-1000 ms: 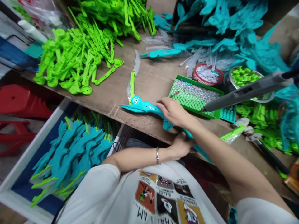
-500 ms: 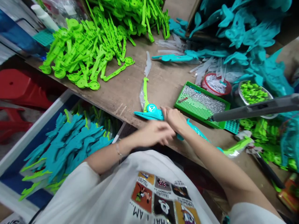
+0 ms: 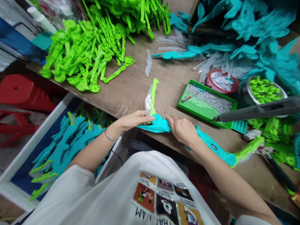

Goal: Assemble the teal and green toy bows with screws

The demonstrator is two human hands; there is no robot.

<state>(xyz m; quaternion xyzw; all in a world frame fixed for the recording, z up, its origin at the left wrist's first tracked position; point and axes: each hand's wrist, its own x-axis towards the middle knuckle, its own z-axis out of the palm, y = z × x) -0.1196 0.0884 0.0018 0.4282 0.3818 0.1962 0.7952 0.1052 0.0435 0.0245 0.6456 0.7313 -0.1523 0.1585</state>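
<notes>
A long teal plastic toy part (image 3: 214,147) lies along the table's front edge, running under my right wrist. My right hand (image 3: 182,128) is closed around its middle, fingers wrapped over the teal body. At its left end, my left hand (image 3: 134,120) pinches the round joint, thumb on top. From this joint a lime-green arm with a clear blade (image 3: 150,99) points away from me. Another green arm with a clear edge (image 3: 249,150) sticks out at the right end. Beyond the near blade, a loose translucent blade (image 3: 148,63) rests on the table.
Lime-green parts (image 3: 86,53) are heaped at the back left. A green tray (image 3: 207,104) of small metal pieces stands right, under a grey tool (image 3: 257,109). Behind it are a red basket (image 3: 221,82) and a metal bowl (image 3: 266,90). A bin (image 3: 14,168) of teal-green toys sits lower left.
My left hand has moved left from beside my right hand onto the round joint. The round white emblem no longer shows there. The near green arm has shifted slightly right.
</notes>
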